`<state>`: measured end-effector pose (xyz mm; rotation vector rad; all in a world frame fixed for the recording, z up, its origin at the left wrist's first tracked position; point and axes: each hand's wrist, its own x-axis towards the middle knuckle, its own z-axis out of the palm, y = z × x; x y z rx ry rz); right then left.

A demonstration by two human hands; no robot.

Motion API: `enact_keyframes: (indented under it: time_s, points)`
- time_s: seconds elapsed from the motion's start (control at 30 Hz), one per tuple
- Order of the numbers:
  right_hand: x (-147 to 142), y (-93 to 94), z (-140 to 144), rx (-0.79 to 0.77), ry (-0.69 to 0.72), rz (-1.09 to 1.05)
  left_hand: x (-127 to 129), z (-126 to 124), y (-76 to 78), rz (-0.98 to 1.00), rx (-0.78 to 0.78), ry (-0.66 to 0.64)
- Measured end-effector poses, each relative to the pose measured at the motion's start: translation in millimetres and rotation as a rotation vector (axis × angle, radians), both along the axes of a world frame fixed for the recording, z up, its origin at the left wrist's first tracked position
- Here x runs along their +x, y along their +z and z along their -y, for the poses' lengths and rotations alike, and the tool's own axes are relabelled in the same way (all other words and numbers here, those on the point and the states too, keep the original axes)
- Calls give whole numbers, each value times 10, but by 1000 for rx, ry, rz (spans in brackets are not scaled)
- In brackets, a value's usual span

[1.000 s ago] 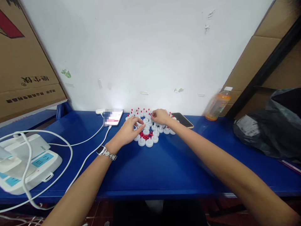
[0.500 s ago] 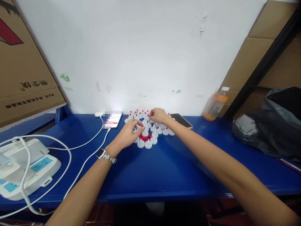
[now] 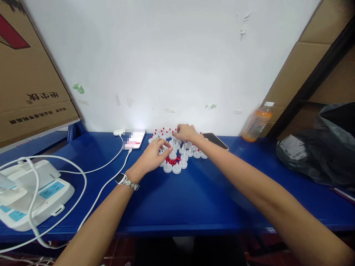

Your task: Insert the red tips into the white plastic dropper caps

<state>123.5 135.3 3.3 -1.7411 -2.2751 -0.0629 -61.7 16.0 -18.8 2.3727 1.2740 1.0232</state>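
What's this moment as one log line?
left hand: by white caps, grip unclear; right hand: by red-tipped caps, grip unclear; red pieces: amid white caps; orange bottle: near wall

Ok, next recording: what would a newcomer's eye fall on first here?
First, the white caps clustered around small red pieces, bright against the blue tabletop, with the left hand and right hand among them. Next, the white power strip at left and the orange bottle near the wall at right.

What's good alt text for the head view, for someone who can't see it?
A person's left hand and right hand reach into a cluster of white caps, some red-tipped, with small red pieces among them, on a blue table. An orange drink bottle stands at right.
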Motion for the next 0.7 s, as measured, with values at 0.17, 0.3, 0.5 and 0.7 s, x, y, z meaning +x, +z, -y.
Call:
enact_keyframes:
  time_s: [0.17, 0.3, 0.5, 0.7]
  points:
    - [-90, 38, 4, 12, 46, 14, -30, -6, 0, 12, 14, 38]
    - [-53, 99, 335, 124, 83, -328, -24, 3, -9, 63, 112, 96]
    - [-81, -102, 1016, 44, 224, -825, 104, 87, 38, 123, 135, -11]
    - [-85, -177, 1150, 56, 242, -913, 170, 165, 104, 173, 96, -88]
